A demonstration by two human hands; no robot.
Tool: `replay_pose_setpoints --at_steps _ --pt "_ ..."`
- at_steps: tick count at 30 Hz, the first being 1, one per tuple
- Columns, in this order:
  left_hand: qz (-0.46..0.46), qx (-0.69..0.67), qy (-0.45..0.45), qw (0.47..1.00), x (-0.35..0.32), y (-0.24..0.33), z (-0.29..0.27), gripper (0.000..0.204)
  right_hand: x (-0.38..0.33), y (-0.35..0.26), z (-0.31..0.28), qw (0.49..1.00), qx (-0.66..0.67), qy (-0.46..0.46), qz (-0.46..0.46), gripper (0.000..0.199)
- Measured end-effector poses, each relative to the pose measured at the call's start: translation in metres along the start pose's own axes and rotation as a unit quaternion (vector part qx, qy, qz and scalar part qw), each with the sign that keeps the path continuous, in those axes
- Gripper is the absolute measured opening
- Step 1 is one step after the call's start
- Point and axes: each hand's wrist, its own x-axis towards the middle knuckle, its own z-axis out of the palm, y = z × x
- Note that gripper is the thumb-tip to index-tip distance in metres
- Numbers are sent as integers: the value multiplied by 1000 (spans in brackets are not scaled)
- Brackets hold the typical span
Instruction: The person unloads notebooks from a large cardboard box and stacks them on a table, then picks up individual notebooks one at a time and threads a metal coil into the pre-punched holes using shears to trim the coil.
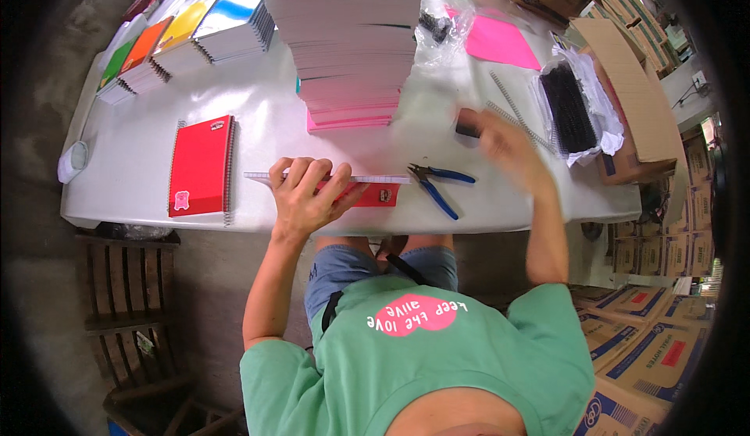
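Note:
My left hand [307, 194] is closed around an unbound notebook [378, 178], its page edges facing up and part of its red cover showing below. The notebook stands on edge near the table's front. Motion blurs my right hand [506, 145], raised at the right over the table. At its fingertips is a small dark block [467, 123]; whether the fingers grip it I cannot tell. Blue-handled pliers [439, 186] lie open just right of the notebook. Loose wire spirals [512, 100] lie beyond the right hand. To the left rests a spiral-bound red notebook [201, 166].
A tall stack of paper blocks [351, 53] rises in the middle of the white table [125, 170]. Finished-looking spiral notebooks [234, 26] line the far left. At right, black spirals [570, 108] lie in white wrapping beside a cardboard box [633, 100]. A wooden chair [129, 303] stands at left.

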Motion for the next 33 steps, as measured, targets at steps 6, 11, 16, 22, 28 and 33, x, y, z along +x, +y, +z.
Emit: replay_pose_setpoints --at_steps 6,11,16,22,28,33 --pt "0 -16 5 1000 5 10 -9 33 -12 -21 51 993 57 79 -59 16" --pt "-10 -6 -20 1000 5 14 -16 28 -10 -21 53 991 0 110 -75 20" --pt "-44 23 -48 998 2 18 -18 26 -18 -24 58 995 22 83 -59 25" --pt "-60 17 -39 997 4 21 -19 28 -18 -23 58 994 34 51 -89 22" --pt "-62 19 -25 998 0 24 -16 27 -19 -18 46 970 190 -144 52 25" --pt "-99 63 -28 993 2 31 -18 32 -17 -36 52 990 116 -68 32 27"
